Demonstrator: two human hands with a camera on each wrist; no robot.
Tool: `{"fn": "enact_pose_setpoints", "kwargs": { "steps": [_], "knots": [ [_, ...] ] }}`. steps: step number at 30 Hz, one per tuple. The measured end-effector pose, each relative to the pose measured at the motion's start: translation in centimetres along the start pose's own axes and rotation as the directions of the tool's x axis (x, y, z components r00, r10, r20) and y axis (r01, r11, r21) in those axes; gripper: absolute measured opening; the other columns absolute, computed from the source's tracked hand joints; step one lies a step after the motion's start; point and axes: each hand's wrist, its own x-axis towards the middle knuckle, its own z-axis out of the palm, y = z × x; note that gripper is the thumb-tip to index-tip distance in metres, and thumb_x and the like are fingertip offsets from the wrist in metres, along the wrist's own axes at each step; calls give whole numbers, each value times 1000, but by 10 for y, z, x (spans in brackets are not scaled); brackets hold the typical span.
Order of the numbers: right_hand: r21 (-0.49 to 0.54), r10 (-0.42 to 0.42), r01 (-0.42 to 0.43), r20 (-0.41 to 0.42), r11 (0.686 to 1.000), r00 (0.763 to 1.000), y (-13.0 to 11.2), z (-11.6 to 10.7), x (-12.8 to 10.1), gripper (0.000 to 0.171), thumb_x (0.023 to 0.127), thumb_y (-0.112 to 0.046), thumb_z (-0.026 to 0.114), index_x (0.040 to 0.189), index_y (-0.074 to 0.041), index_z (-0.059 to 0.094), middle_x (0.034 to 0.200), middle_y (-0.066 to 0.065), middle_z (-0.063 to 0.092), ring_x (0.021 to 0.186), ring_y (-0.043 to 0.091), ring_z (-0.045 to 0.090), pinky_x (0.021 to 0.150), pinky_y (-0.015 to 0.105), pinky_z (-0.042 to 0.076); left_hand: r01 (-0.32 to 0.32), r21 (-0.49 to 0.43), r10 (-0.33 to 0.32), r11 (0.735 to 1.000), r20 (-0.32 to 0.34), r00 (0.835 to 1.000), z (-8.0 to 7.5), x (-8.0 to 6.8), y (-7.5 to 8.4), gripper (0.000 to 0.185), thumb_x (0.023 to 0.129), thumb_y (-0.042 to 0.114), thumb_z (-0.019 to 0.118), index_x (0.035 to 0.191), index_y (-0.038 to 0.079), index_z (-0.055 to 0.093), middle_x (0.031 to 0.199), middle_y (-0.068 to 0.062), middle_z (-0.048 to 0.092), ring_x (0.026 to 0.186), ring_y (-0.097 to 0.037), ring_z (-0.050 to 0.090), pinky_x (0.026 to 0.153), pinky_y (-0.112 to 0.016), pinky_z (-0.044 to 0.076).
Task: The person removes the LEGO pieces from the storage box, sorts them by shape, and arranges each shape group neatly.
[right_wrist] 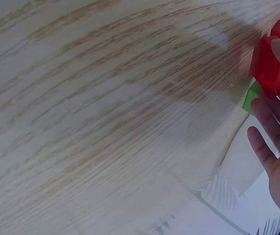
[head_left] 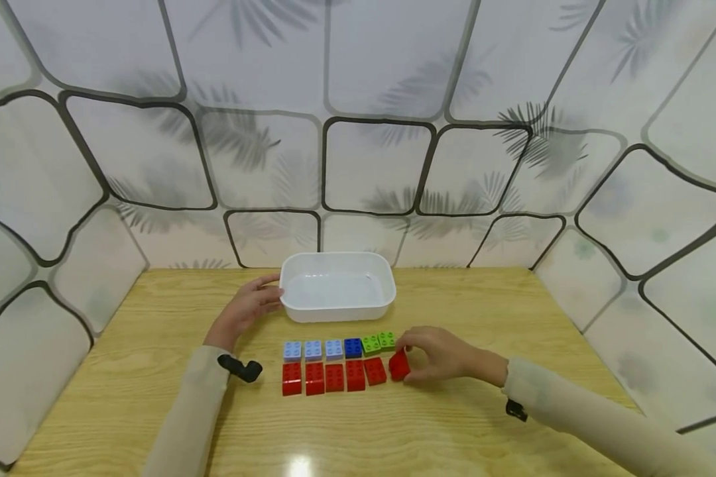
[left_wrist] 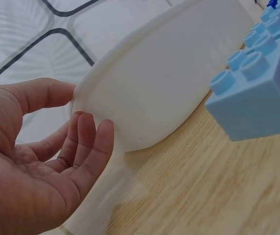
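Observation:
My left hand (head_left: 252,306) is at the left end of a white plastic basin (head_left: 334,314), its fingertips touching the rim and side wall. In the left wrist view the fingers (left_wrist: 101,147) are loosely bent beside that wall. My right hand (head_left: 438,354) pinches a red toy building brick (head_left: 399,366) between thumb and fingers, at the right end of a row of red bricks (head_left: 355,375). The right wrist view shows the thumb on this red brick (right_wrist: 269,66), part of it cut off by the frame edge. A green brick (right_wrist: 250,97) shows just behind it.
Behind the red row stand three light blue bricks (head_left: 313,350), one dark blue brick (head_left: 353,348) and two green bricks (head_left: 386,341). The basin sits at the back of the wooden table (head_left: 453,430), close to a patterned curtain (head_left: 370,165) that encloses the sides.

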Motion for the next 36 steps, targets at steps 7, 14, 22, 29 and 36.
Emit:
{"fn": "enact_pose_setpoints", "kwargs": {
  "steps": [7,14,22,29,36],
  "knots": [
    [-15,10,-10,13,1000,1000,4,2,-4,42,82,-34,86,115,-14,68,108,-6,69,95,11,65,84,26,58,0,-11,-1,1000,-8,1000,0,2,-2,63,105,15,58,158,0,30,121,-2,66,97,-5,69,92,-27,61],
    [-29,2,-3,-20,1000,1000,5,6,-5,42,82,-35,86,114,-14,68,106,-6,70,94,10,65,83,26,58,2,-13,-2,1000,-7,1000,-1,3,-3,62,105,13,58,158,-1,29,113,5,67,96,-5,69,91,-26,61],
    [-34,25,-27,-55,999,998,4,14,-5,42,82,-41,86,111,-15,68,101,-8,68,90,9,63,81,24,56,4,1,-4,1000,-13,1000,1,3,-2,63,104,16,59,158,0,31,131,-11,63,98,-6,69,92,-27,61],
    [-39,29,-31,-69,999,997,1,17,-2,43,81,-43,86,108,-16,67,99,-9,67,89,9,62,81,26,56,2,1,-2,1000,-16,1000,1,1,-1,63,104,14,59,158,-2,30,133,-15,61,96,-5,68,91,-25,60],
    [-50,34,-37,-69,998,997,0,19,-1,44,79,-43,87,109,-17,67,100,-9,68,91,7,63,82,27,56,2,-1,-2,1000,-20,1000,1,0,0,63,104,14,58,158,-1,30,129,-11,63,96,-5,68,91,-26,61]
  ]
}}
